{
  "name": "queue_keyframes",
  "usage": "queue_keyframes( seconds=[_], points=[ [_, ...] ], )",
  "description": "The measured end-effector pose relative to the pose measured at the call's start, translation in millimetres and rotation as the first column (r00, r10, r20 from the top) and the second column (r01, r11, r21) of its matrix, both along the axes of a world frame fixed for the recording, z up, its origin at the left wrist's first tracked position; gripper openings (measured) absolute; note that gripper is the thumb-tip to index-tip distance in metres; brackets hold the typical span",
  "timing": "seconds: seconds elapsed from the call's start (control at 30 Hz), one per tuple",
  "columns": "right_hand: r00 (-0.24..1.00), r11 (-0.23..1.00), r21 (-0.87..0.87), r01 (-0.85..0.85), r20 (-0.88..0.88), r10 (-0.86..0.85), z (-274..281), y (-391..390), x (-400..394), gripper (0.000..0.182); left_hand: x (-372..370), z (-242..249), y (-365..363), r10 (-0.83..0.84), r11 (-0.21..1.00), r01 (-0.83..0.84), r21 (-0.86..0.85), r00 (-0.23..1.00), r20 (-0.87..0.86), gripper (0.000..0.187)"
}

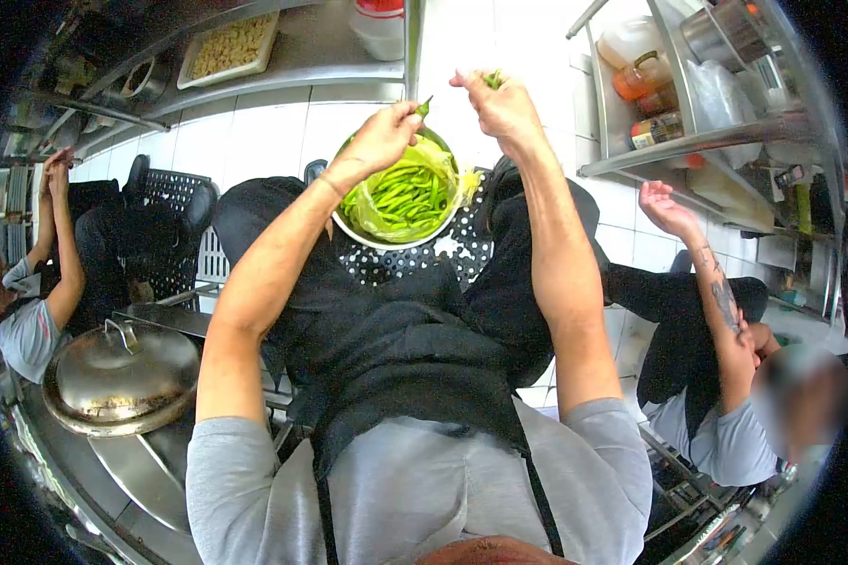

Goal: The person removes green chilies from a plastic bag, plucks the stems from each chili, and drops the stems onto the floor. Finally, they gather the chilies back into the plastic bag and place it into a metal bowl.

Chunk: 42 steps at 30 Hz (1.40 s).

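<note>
My left hand (383, 141) pinches a green chili pepper (424, 107) by one end between thumb and fingers, above the bowl's far side. My right hand (505, 111) is raised a little farther out to the right, its fingers curled round green chili pieces (493, 80) that partly show at the top. Below the hands, a round metal bowl (407, 246) rests in front of my lap. Inside it an open yellowish plastic bag (372, 224) holds a heap of green chili peppers (407, 193). My left forearm covers part of the bowl's left rim.
A person at the left (30, 330) and another at the right (716, 414) sit close by. Metal shelving (678, 151) with bottles stands at the right. A tray of pale pieces (231, 49) sits on the left shelf. A lidded pot (122, 377) is at the lower left.
</note>
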State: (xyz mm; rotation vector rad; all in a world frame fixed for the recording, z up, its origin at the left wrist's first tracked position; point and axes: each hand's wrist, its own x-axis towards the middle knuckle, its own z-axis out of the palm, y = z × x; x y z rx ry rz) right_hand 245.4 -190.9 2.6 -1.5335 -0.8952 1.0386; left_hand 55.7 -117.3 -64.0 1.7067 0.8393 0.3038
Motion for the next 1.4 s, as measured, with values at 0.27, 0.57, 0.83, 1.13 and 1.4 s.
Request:
queue_keyframes(
  seconds=[0.27, 0.57, 0.83, 1.13, 1.4],
  points=[
    [0.987, 0.991, 0.018, -0.134, 0.093, 0.132, -7.2, -2.2, -13.3, 0.032, -5.8, 32.7, 0.1, 0.026, 1.000, -0.022, -0.020, 0.969, 0.247, 0.037],
    [0.989, 0.989, -0.068, -0.129, 0.066, 0.134, 11.4, 11.5, -21.8, 0.028, -5.3, 35.6, 10.8, 0.068, 0.972, -0.112, 0.208, 0.976, 0.208, 0.036],
    [0.834, 0.981, 0.102, -0.167, 0.544, 0.085, -13.6, 27.2, -29.5, 0.025, -6.4, 27.3, 16.7, 0.125, 0.827, -0.184, 0.532, 0.981, 0.146, 0.030],
    [0.846, 0.990, 0.123, -0.066, 0.534, -0.010, -25.5, 21.3, -26.8, 0.034, 5.6, 61.6, -3.4, 0.106, 0.657, -0.075, 0.751, 0.994, 0.006, 0.024],
    [0.817, 0.943, 0.329, -0.043, 0.555, -0.156, -29.5, 24.2, -32.6, 0.037, 14.7, 57.2, -9.6, 0.173, 0.911, -0.182, 0.369, 0.983, 0.059, 0.023]
  ],
)
